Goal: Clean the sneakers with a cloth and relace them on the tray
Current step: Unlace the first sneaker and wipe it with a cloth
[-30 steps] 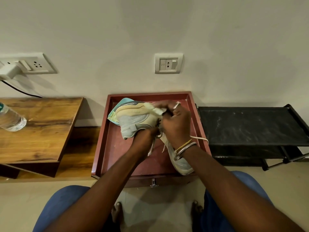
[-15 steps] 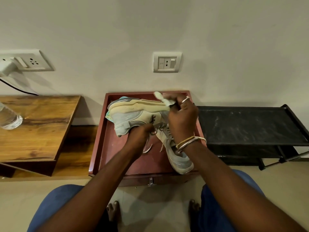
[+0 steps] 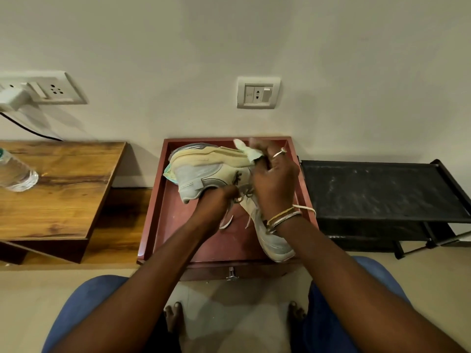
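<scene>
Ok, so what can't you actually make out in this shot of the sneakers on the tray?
All head view.
Cloth: blurred, mostly hidden inside the right hand.
Front sneaker: its middle is covered by the right wrist.
Left hand: its fingertips are tucked out of sight against the back sneaker.
Laces: too thin to tell which eyelets are threaded.
Bottle: cut off by the left edge.

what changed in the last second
The right hand slid the cloth up the sneaker, from its side to its sole edge. The left hand kept gripping the sneaker; the second sneaker and the tray stayed put.
</scene>
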